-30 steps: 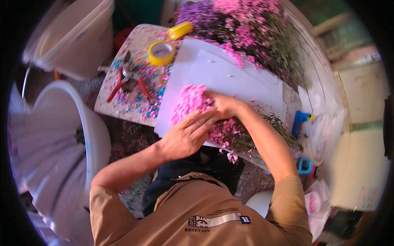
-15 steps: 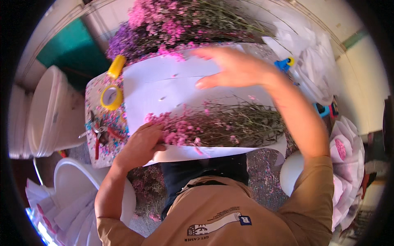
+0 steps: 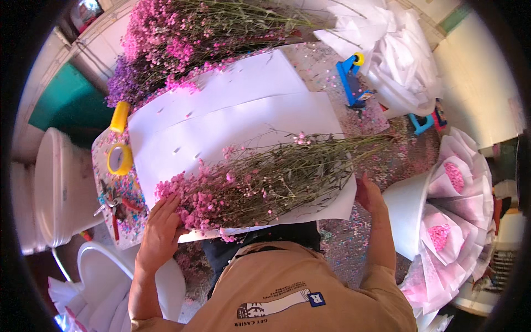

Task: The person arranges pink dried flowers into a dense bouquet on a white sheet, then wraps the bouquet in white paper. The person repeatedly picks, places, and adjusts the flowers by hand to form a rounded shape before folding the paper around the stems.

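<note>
A bunch of pink dried-looking flowers lies across white wrapping paper, with its heads at the left and its stems past the paper's right edge. My left hand is at the near left edge, its fingers against the flower heads and its thumb by the paper. It looks closed on the paper's edge, though part of the grip is hidden. By the near right corner of the paper, my right hand has its fingers partly behind the sheet and appears to grip it. Small pink petals are scattered on the sheet.
Larger pink and purple bunches lie along the far edge. Tape rolls and red-handled pruners sit at left; a blue tape dispenser stands far right. White buckets flank the table, and wrapped bouquets fill the right.
My right hand has come down from above the paper to its near right corner. My left hand stays by the flower heads. The whole view has shifted and turned somewhat.
</note>
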Motion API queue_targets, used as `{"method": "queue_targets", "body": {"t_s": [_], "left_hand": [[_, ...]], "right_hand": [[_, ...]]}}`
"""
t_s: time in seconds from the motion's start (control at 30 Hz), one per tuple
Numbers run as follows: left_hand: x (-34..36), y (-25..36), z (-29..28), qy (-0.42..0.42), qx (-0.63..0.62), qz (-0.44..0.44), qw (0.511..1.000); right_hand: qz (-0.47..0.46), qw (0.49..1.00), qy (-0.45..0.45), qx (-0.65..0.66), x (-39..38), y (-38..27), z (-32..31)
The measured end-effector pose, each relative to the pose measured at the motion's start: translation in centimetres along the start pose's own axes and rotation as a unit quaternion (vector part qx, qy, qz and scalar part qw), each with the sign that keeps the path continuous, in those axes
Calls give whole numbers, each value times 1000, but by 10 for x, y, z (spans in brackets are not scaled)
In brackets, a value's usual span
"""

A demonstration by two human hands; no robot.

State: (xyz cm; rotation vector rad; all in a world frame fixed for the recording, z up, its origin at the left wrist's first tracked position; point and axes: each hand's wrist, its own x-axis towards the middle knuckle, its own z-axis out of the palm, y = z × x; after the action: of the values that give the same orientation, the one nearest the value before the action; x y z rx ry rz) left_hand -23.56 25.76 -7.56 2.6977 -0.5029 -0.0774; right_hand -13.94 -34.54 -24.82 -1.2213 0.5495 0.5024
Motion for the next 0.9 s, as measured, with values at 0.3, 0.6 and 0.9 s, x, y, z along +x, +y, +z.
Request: {"method": "queue_targets", "body": {"t_s": [0.3, 0.6, 0.9], "left_hand": [[-16, 18, 4, 5, 47, -35, 998], [25, -28, -25, -86, -117, -75, 987], [81, -117, -35, -233, -185, -127, 946]], "right_hand": [[-78, 991, 38, -103, 60, -1, -14], [-405, 866, 292, 0, -24, -98, 23], [-535, 515, -156, -652, -151, -99, 370]]}}
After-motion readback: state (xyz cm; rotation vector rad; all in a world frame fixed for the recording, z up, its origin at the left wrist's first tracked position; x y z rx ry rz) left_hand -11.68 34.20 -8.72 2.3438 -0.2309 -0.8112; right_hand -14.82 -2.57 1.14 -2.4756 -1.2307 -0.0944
